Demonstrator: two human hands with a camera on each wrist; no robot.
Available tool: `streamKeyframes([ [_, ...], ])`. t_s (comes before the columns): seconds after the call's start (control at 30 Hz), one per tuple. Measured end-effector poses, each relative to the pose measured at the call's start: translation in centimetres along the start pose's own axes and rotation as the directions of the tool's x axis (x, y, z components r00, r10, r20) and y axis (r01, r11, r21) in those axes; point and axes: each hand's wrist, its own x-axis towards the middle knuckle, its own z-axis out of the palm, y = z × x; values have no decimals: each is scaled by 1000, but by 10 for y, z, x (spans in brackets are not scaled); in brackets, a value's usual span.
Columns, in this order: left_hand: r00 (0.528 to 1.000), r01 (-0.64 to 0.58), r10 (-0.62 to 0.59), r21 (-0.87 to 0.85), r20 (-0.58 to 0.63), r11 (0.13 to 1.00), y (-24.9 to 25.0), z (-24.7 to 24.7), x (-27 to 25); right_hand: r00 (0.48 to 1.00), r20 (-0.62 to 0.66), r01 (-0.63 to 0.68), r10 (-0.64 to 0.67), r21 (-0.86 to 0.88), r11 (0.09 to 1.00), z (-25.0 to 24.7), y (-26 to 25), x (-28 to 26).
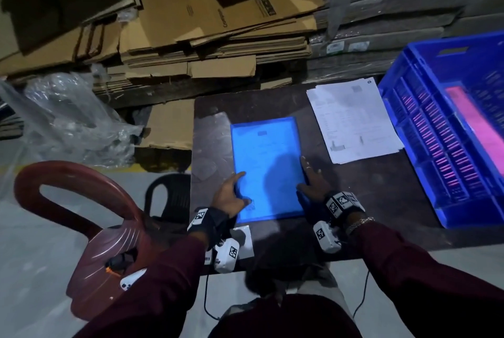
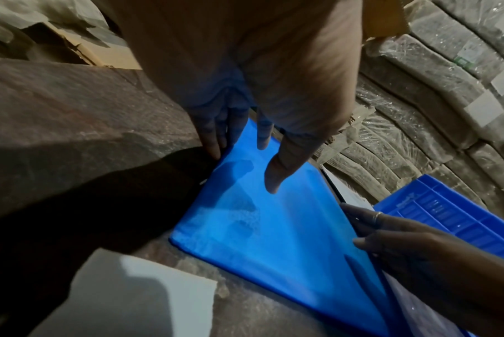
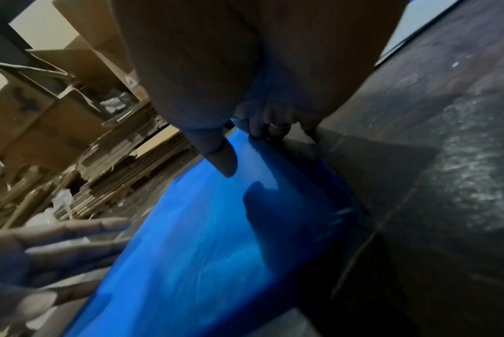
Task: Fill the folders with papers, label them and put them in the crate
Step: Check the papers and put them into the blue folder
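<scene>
A translucent blue folder [image 1: 267, 168] with a printed sheet showing through lies flat on the dark table [image 1: 368, 201]. My left hand [image 1: 231, 194] is at its left edge, with straight fingers [image 2: 213, 139] along the edge and the thumb lying on top. My right hand [image 1: 311, 182] is at the right edge, its fingers stretched along it and the thumb on the cover. A stack of white printed papers [image 1: 351, 119] lies to the right. Beyond it stands a blue crate [image 1: 436, 146] with a pink folder [image 1: 480, 124] inside. A white label sheet [image 1: 245, 239] sits at the table's front edge.
A red plastic chair [image 1: 81, 228] stands close on my left, holding a phone [image 1: 131, 281]. A black chair [image 1: 169, 195] is beside the table. Flattened cardboard boxes [image 1: 204, 23] and wrapped bundles [image 1: 395, 10] are stacked behind. Crumpled plastic wrap [image 1: 71, 119] lies at the left.
</scene>
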Motion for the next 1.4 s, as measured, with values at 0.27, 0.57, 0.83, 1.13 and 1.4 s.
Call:
streamKeyframes([
  [0.27,992,24,-59,295,113,955,19,-10,-11,998,4,-54,55,-128,990,9,9,-29],
  [0.57,971,-80,-58,539,234,839,42,-26,-16,1000,7,-19,21,-216,976,22,12,-31],
  [0.83,987,-130,155,388,-33,912,74,-25,-15,974,-153,176,-166,56,983,-28,14,-52],
  [1.13,971,-235,233,335,47,912,148,1,8,942,-334,128,-2,353,927,-98,37,-65],
  [1.4,933,-360,324,401,157,843,213,51,51,910,-402,23,103,296,955,-174,66,-23],
])
